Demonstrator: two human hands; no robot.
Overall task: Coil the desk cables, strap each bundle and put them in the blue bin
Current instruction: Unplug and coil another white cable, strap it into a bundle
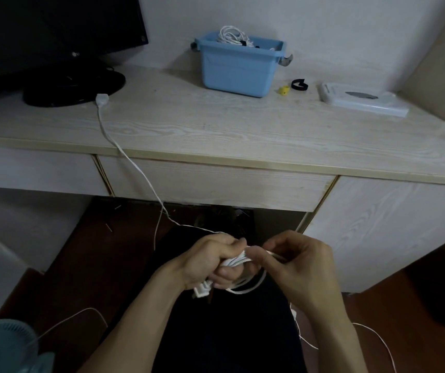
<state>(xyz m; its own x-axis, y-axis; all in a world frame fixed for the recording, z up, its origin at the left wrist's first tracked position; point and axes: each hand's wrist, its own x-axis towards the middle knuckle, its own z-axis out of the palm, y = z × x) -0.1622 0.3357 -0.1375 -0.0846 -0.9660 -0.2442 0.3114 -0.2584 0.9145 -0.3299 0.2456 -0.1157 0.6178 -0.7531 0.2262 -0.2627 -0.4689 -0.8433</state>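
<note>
the pale wood-grain counter (242,125) spans the whole view, and i am below its front edge so the loose cable has room to hang while i wind it. the black monitor on its round stand (54,49) fills the far left corner. the light blue plastic bin (238,67) sits at the back against the wall, with a coiled and strapped white cable bundle (232,36) already in it, so this looks like a later cable in the job. a flat white box (361,99) lies to the right of the bin.

my left hand (210,262) has its grip clenched around the gathered loops of the thin white cable (242,261), keeping them from springing apart. my right hand (296,259) pinches the strand just beside the coil, to feed the next loop on, i judge. the cable runs up over the counter edge to its white plug (102,98), lying near the monitor stand, so a good length is left to wind.

a black strap loop (299,84) waits near the bin, with a small yellow piece (283,90) just beside it.
</note>
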